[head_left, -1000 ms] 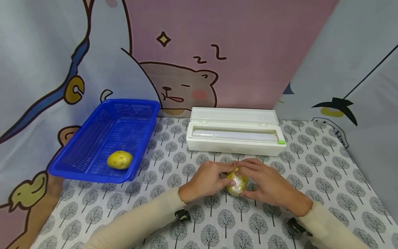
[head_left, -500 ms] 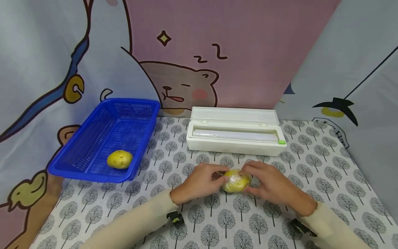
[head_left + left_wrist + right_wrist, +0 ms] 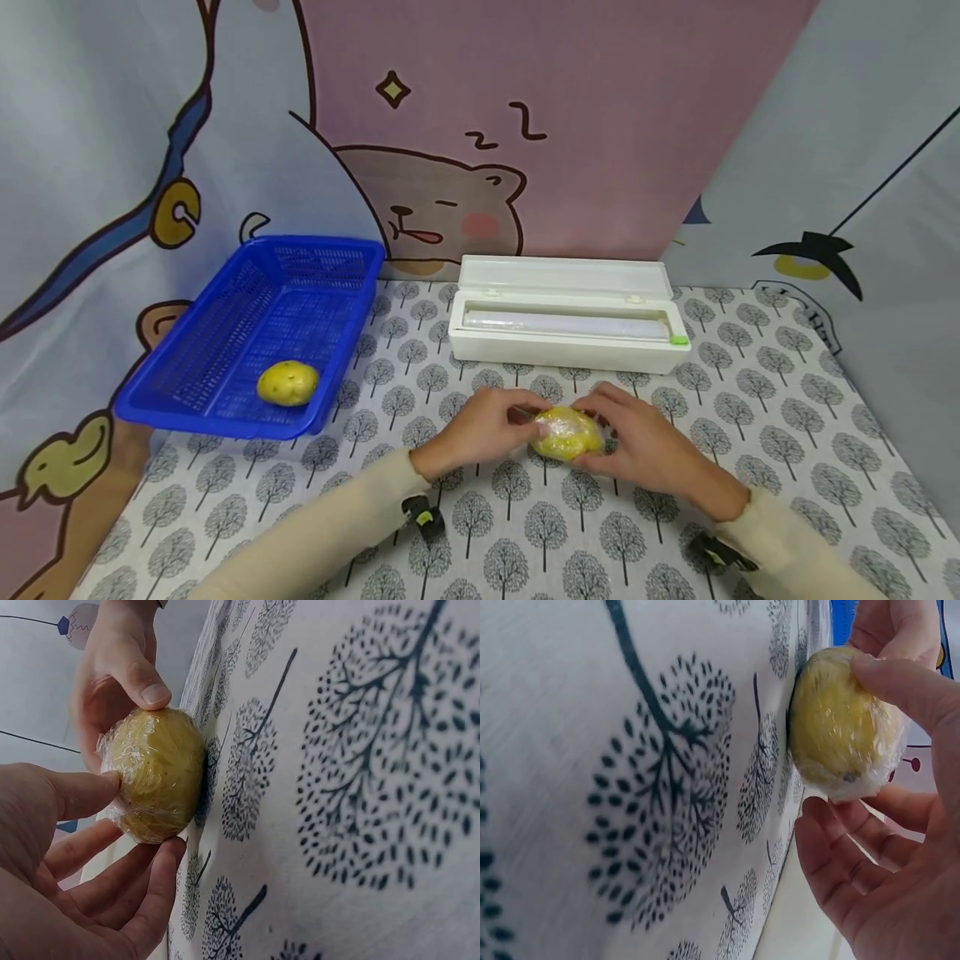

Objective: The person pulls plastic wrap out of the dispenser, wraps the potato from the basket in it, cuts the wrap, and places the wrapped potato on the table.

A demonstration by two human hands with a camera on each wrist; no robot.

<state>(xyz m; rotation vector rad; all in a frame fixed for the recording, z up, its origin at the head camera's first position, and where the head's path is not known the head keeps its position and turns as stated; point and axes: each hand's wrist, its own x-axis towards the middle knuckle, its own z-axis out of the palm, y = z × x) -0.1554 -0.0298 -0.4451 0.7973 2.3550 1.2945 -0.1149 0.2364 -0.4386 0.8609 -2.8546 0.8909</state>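
A yellow potato wrapped in clear cling film lies low over the tree-print cloth, between both hands. My left hand holds its left end, thumb on the near side and fingers behind. At the other end my right hand grips it with thumb in front and fingers curving round the back. Crinkled film bunches along the potato's upper side in the left wrist view. In the right wrist view the right thumb presses on the wrapped skin, and loose film shows beside it.
A white cling film box with its lid raised stands behind the hands, a film roll inside. On the left sits a blue plastic basket holding one bare potato. A printed curtain hangs behind the table.
The wrapped potato has turned from end-on to lying crosswise between the hands. Both hands have drawn apart to its two ends, and the basket and box stay put.
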